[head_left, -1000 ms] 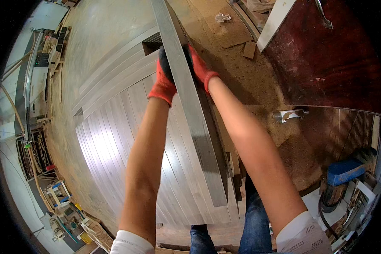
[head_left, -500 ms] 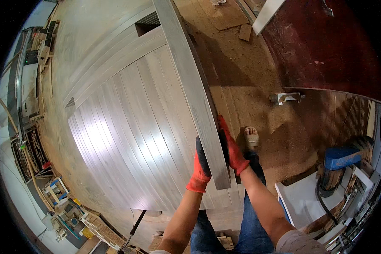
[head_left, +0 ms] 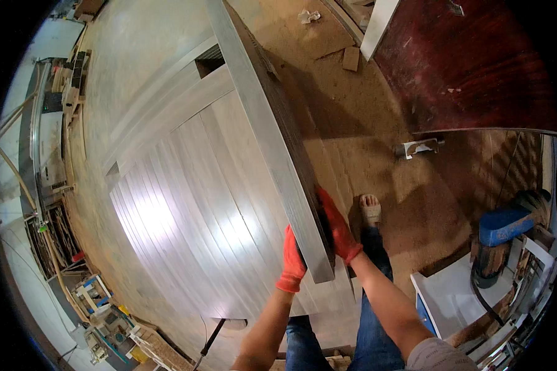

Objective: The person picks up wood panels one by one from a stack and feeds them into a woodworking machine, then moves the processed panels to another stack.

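Note:
A long grey wood-grain board (head_left: 272, 142) runs from the top of the view down to a squared end between my hands. In a red work glove, my left hand (head_left: 294, 261) grips the board's left side near that end; its fingertips are hidden by the board. My right hand (head_left: 340, 232), gloved in red as well, presses against the opposite side, with its dark palm partly showing. Below the board and to its left lies a wide, pale grey panel (head_left: 185, 204) with lengthwise grooves. At the panel's far end, a crosspiece has a dark rectangular opening (head_left: 210, 62).
A dark red sheet (head_left: 464, 68) stands at far right. A blue motor-like machine (head_left: 504, 229) sits beside a white surface (head_left: 442, 297) at right. Tools and wood scraps line the left. My sandalled foot (head_left: 371, 210) rests on the dusty floor.
The board has tilted slightly, showing more of its dark right side. My left fingers have gone from lying along its left side to out of sight behind it. The whole view has shifted a little.

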{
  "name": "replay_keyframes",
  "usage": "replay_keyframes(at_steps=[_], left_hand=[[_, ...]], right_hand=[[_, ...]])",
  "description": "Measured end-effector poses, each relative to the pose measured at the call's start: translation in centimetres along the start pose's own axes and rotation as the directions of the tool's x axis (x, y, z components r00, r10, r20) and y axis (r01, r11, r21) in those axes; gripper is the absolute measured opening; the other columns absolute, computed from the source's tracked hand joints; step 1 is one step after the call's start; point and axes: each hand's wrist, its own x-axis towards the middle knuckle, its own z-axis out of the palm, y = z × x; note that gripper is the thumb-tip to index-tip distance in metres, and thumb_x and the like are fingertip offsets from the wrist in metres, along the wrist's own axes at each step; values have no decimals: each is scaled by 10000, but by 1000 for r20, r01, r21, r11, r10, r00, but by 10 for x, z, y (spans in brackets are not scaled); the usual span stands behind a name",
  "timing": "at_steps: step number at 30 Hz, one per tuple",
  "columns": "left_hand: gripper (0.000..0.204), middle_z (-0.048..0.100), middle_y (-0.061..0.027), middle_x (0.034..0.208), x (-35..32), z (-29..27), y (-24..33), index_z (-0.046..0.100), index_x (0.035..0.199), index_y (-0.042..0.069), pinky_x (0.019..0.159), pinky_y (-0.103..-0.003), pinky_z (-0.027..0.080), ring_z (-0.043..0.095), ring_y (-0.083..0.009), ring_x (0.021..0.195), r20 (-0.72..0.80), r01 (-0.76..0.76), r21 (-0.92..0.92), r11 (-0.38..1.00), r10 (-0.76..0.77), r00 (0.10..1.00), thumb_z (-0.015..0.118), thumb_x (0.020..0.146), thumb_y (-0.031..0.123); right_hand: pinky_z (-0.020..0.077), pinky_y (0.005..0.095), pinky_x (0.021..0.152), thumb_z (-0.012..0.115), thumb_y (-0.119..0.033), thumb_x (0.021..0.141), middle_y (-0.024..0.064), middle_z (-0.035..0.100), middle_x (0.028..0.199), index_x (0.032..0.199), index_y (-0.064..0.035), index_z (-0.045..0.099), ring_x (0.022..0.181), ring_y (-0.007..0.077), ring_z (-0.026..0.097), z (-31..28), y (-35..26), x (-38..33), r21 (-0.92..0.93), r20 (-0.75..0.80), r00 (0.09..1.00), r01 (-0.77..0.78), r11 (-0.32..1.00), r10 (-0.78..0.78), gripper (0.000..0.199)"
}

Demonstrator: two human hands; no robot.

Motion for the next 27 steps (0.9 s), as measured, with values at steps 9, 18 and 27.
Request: replay_keyframes(at_steps=[9, 18, 27], left_hand=[[543, 594, -153, 1345, -31, 4, -79, 609, 1366, 51, 1067, -505, 407, 534, -357, 1225, -127, -145, 340, 929, 198, 972, 671, 926, 362], [524, 621, -141, 1283, -34, 16, -97, 647, 1312, 69, 1033, -517, 407, 542, -370, 1176, -231, -145, 234, 961, 200, 952, 708, 884, 366], [506, 649, -130, 1220, -41, 4, -111, 685, 1257, 87, 1000, -530, 406, 551, -382, 1126, -187, -180, 382, 906, 266, 946, 745, 842, 369]], right_hand=[[489, 455, 1103, 573, -10, 819, 222, 565, 1351, 1482, -43, 545, 1259, 431, 568, -34, 2, -64, -564, 90, 996, 54, 824, -4, 664], [463, 475, 1162, 634, -143, 847, 222, 564, 1468, 1547, -67, 507, 1360, 410, 541, -47, -4, -63, -615, 228, 971, 84, 784, 75, 715], [479, 455, 1139, 703, -176, 839, 224, 551, 1469, 1540, -48, 504, 1334, 421, 563, -55, -4, -71, -606, 271, 959, 106, 788, 79, 740]])
